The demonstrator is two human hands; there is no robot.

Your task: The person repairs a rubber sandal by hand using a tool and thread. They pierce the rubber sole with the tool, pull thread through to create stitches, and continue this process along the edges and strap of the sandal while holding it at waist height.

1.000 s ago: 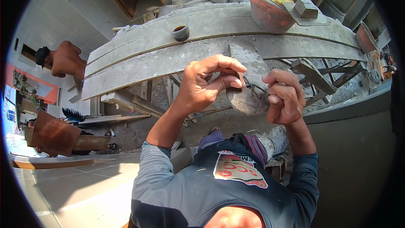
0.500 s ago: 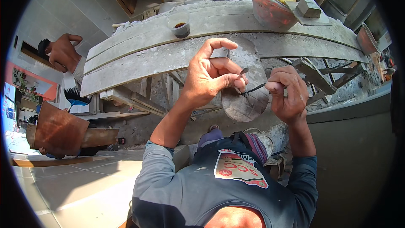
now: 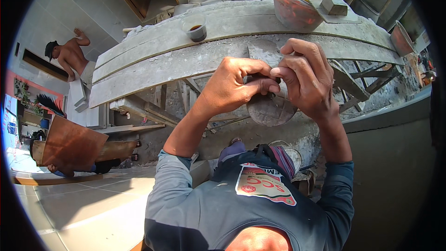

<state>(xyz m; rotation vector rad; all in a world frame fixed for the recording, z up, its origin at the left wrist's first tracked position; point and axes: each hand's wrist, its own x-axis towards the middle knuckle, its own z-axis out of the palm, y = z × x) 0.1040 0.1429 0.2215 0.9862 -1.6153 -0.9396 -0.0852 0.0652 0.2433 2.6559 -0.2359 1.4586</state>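
My left hand [image 3: 237, 83] and my right hand [image 3: 306, 76] meet in front of me, thumbs and forefingers pinched together. Between the fingertips, mostly hidden, is a thin dark strip [image 3: 272, 95], of which only a small dark bit shows. Directly beneath them is a grey, worn oval board [image 3: 272, 112], its middle covered by my hands. Its far end overlaps the near planks of a bench. How the strip joins the board cannot be seen.
Beyond my hands stands a dusty plank bench [image 3: 153, 58], bearing a clear cup of dark liquid [image 3: 194, 27] and a reddish tub [image 3: 295, 7]. A shirtless person [image 3: 72, 58] leans at the far left. Nearer, another person's hand holds a brown sheet [image 3: 74, 144].
My right hand has moved left and up to meet my left hand, and the strip stretched between them is now mostly hidden. The shirtless person has raised an arm against the wall.
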